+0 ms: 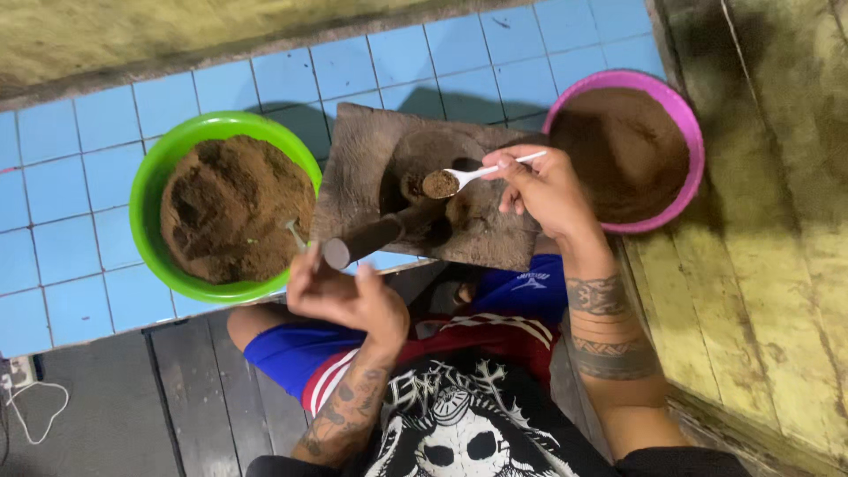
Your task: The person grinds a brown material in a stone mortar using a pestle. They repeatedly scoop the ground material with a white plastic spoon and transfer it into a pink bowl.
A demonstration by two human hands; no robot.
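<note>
Nearest the camera is the person's black printed shirt (459, 424), with red and blue shorts (495, 318) just beyond it. From there both tattooed forearms reach away toward a worn wooden board (495, 243) resting across the lap and the edge of the blue tiled floor (62, 185).

At far left sits a green bowl (150, 190) heaped with brown powder (234, 208), touching the board's left edge. The left hand (340, 296) lies just near of the board, its grip closed around the near end of a dark wooden rod (371, 238). The rod's long axis runs from that hand up and to the right, toward the board's middle.

There, the right hand (539, 190) pinches the handle of a white plastic spoon (481, 170) between thumb and fingers; the spoon points left, its bowl loaded with powder and poised just above the rod's far end. At right, a pink bowl (693, 132) of the same powder stands beside the right wrist.
</note>
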